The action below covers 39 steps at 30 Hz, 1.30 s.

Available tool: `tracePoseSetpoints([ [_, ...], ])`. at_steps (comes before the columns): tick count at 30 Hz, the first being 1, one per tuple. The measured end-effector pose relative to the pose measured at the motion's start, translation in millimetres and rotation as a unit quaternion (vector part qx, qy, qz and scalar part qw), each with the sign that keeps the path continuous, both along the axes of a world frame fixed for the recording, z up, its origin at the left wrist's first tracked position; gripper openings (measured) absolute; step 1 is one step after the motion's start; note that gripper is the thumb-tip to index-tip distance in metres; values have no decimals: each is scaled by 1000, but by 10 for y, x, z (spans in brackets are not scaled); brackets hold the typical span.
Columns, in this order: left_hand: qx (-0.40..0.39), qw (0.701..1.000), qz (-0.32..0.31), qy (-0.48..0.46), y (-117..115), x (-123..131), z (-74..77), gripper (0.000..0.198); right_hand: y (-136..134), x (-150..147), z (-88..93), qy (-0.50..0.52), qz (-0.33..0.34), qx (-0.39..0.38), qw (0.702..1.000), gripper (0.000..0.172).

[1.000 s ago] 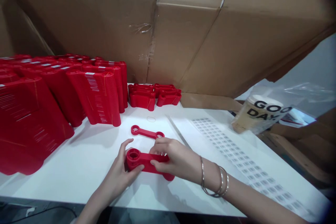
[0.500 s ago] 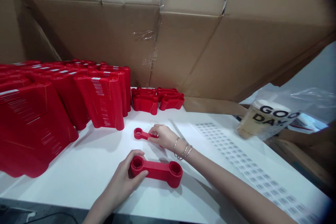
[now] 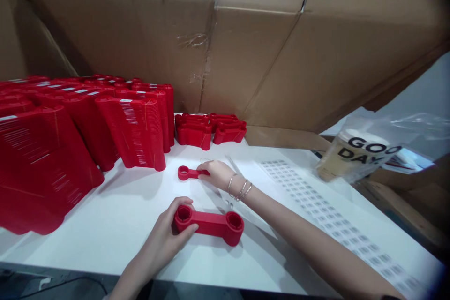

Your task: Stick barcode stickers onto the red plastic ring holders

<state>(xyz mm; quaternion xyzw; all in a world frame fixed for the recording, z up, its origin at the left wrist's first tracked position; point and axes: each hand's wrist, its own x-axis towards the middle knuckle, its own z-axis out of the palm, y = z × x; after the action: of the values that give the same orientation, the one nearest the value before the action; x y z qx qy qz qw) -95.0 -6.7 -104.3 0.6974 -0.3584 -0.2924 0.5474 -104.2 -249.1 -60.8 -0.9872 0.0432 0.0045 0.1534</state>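
The left hand [image 3: 163,229] is closed around one end of a red moulded plastic double-collar piece [image 3: 211,222], with the thumb behind the collar and the fingers across its near side, so it has a firm hold without covering the round opening. This piece lies flat on the white table [image 3: 105,248], close to the front edge and about midway along the visible stretch, with both openings facing up. Farther back, the right hand [image 3: 218,173] reaches over a second red piece [image 3: 186,173], a narrower-looking shape with a ring at its exposed end. Its fingers [image 3: 204,172] lie on the bar, but the hand hides the far end, so I cannot tell whether it is gripping the piece or only resting on it. Thin metal bangles [image 3: 239,191] circle that wrist. Holding a collar from opposite sides seems the steadier approach, as it keeps the piece flat and leaves its faces open to view. Tall stacks of red pieces [image 3: 131,131] line the table's left side, and a low pile of red pieces [image 3: 193,133] sits against the cardboard wall [image 3: 267,56] at the back. A sheet of small barcode labels [image 3: 333,215] runs toward the right edge, and a bagged GOOD DAY cup [image 3: 355,154] sits beyond it.
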Motion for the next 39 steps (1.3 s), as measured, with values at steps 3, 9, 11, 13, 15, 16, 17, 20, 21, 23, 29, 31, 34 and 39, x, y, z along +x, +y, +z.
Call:
tracePoseSetpoints([
  [3, -2, 1000, -4, 6, -1, 2, -5, 40, 7, -76, 143, -15, 1, 23, 1000, 40],
  [9, 10, 1000, -4, 2, -7, 5, -38, 47, 364, -710, 451, 57, 90, 81, 991, 39],
  [11, 16, 1000, -3, 2, -4, 2, -41, 48, 498, -872, 421, 72, 97, 31, 992, 31],
  [13, 20, 1000, -4, 2, 2, -3, -34, 49, 584, -946, 347, 71, 89, 3, 993, 21],
  [15, 24, 1000, -4, 4, 9, -8, -22, 49, 615, -955, 280, 64, 83, 11, 994, 16],
  [16, 26, 1000, -3, 6, 12, -10, -16, 50, 615, -950, 262, 60, 86, 19, 994, 15],
  [17, 26, 1000, -1, 11, 14, -11, -11, 51, 607, -945, 257, 56, 91, 29, 994, 14],
  [20, 21, 999, 2, 29, 16, -14, -18, 54, 543, -944, 312, 47, 102, 62, 992, 15],
  [21, 18, 999, 1, 34, 14, -14, -29, 54, 508, -942, 347, 44, 104, 73, 991, 15],
  [23, 7, 999, 0, 38, 6, -9, -60, 51, 422, -908, 415, 34, 101, 89, 990, 14],
  [29, -18, 1000, -10, 16, -22, 32, -140, 44, 248, -482, 273, -15, 28, 30, 999, 12],
  [31, -18, 1000, -13, 9, -23, 41, -141, 42, 280, -330, 95, -3, 27, 5, 1000, 13],
  [34, -19, 1000, -20, 2, -21, 39, -132, 43, 337, -215, -130, 8, 25, -18, 999, 15],
  [39, -13, 999, -28, -13, -13, 25, -108, 43, 309, -331, -86, -8, 35, -3, 999, 23],
])
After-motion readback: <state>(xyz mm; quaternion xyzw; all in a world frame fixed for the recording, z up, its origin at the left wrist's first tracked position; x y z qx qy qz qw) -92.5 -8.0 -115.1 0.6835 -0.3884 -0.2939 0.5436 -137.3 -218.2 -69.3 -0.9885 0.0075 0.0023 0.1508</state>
